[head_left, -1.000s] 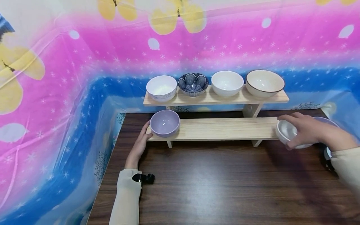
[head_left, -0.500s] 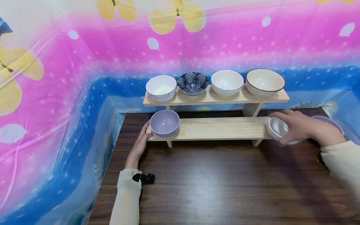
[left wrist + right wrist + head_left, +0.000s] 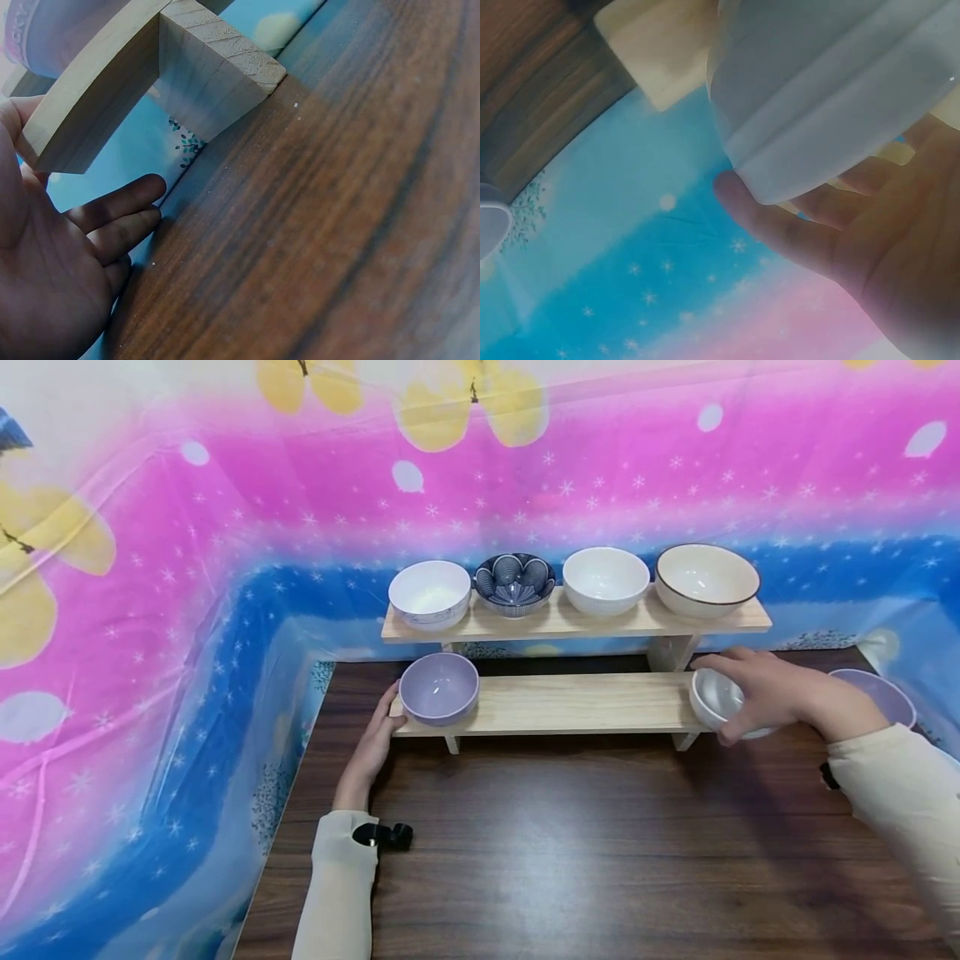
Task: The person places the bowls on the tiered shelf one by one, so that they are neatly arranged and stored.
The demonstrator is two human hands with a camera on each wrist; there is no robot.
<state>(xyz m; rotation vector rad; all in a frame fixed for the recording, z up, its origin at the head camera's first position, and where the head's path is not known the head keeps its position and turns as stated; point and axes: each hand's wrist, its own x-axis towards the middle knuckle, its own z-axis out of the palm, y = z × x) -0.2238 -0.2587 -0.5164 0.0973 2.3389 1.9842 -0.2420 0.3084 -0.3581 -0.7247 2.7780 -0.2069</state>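
In the head view, my right hand (image 3: 772,693) grips a small white bowl (image 3: 712,700), thumb at the near side and fingers across its top. This bowl overlaps the right end of the lower wooden shelf (image 3: 581,703). Its pale ridged outside (image 3: 832,97) fills the top of the right wrist view. My left hand (image 3: 369,752) holds the shelf's left end, beside a purple bowl (image 3: 439,687) standing on it. Seen from the left wrist, the thumb lies at the board's corner while the lower fingers (image 3: 124,236) stretch out below it.
Along the upper shelf (image 3: 525,628) stand a white bowl with a thin pattern (image 3: 431,593), a dark patterned bowl (image 3: 514,583), a plain white bowl (image 3: 606,580) and a cream bowl with a dark rim (image 3: 707,578). Another purple bowl (image 3: 881,692) is at the far right.
My right hand has carried the small white bowl leftward, from beyond the lower shelf's right end to over it. My left hand stays in place.
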